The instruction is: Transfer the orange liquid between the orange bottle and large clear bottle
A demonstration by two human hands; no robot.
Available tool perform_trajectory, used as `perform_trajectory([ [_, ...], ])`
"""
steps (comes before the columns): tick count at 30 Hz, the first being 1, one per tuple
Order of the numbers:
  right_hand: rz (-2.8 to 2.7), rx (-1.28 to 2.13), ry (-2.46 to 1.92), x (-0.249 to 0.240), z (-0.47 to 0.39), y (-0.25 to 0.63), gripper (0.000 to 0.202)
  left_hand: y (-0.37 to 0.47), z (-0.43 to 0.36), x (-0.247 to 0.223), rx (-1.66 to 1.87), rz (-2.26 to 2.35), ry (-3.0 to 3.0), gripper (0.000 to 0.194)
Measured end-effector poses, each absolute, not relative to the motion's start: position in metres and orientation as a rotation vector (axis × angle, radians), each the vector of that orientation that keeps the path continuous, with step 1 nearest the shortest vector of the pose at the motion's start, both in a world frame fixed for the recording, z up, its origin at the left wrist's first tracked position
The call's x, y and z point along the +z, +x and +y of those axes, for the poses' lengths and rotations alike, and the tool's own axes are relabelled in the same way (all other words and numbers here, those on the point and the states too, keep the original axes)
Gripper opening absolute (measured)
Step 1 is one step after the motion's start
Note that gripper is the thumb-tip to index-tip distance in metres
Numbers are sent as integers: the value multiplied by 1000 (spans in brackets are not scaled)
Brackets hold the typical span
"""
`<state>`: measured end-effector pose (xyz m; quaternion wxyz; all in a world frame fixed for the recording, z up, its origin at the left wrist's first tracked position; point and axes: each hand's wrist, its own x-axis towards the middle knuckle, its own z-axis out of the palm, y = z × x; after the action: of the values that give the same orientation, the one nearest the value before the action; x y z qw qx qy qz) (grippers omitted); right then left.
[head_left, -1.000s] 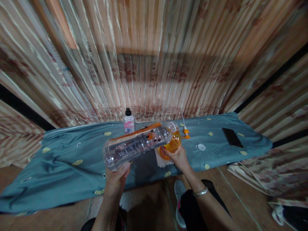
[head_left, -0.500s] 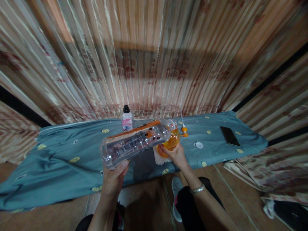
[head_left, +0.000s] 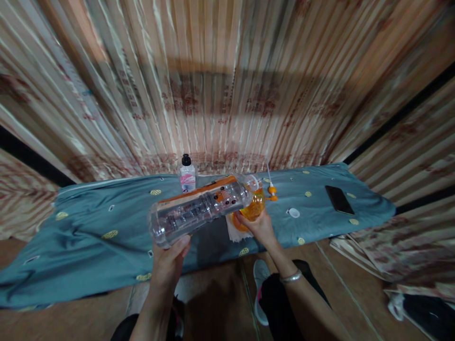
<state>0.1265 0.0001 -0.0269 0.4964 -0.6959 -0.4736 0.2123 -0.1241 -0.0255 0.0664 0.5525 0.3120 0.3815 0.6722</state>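
Observation:
My left hand is closed around the lower part of a large clear plastic bottle with an orange label. That bottle lies tilted nearly level, its neck over the top of an orange bottle. My right hand grips the orange bottle, which stands on a pale cloth. The mouth of the orange bottle is hidden behind the clear bottle's neck. An orange pump head with a white tube lies just to the right. Farther right is a small white cap.
A small clear bottle with a black cap stands at the back, behind the large bottle. A black phone lies to the right on the teal patterned sheet. Curtains hang close behind and at both sides.

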Motion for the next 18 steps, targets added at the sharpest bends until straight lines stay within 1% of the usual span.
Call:
perform_trajectory([
  [7, -1172, 507, -1699, -26, 1, 127, 64, -124, -26, 67, 1590, 909, 725, 50],
  [18, -1150, 533, -1648, -25, 1, 126, 62, -123, -26, 70, 1608, 909, 740, 46],
])
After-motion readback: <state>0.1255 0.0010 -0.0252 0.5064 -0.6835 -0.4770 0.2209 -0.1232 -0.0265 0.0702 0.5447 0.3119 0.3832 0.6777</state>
